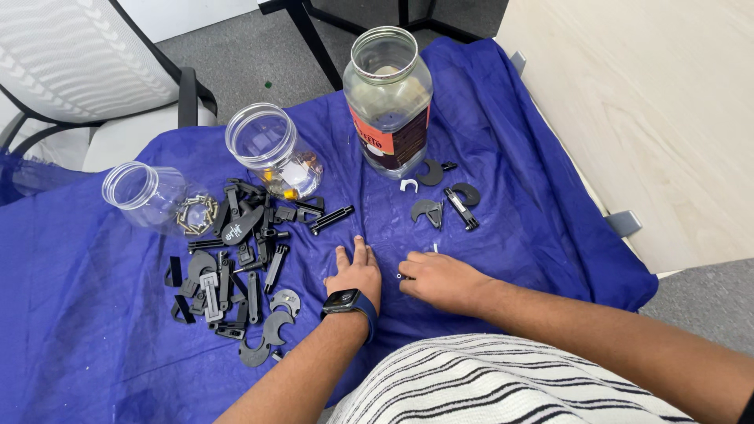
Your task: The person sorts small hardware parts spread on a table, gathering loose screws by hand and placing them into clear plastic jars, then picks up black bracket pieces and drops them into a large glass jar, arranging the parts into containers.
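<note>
Head view. Left hand [357,275] lies flat on the blue cloth [510,212], palm down, fingers stretched forward, gripping nothing; a dark watch [342,301] with a blue strap sits on the wrist. Right hand [440,279] rests just beside it, fingers curled in toward the left, fingertips pinching what looks like a small pale part [401,275], too small to tell what kind. The part sits at the fingertips, in the gap between the two hands.

Containers: tall glass jar [390,98] with a red-and-dark label stands upright, lid off, well ahead of the hands; contents unclear. Clear plastic jar [271,149] left of it holds small mixed bits, yellow and white among them. A second clear plastic jar [153,196] lies on its side, metal screws inside.

Pile of black plastic parts [236,267] spread left of the left hand. A few black pieces [448,200] lie near the tall jar's base, apart from both hands.
</note>
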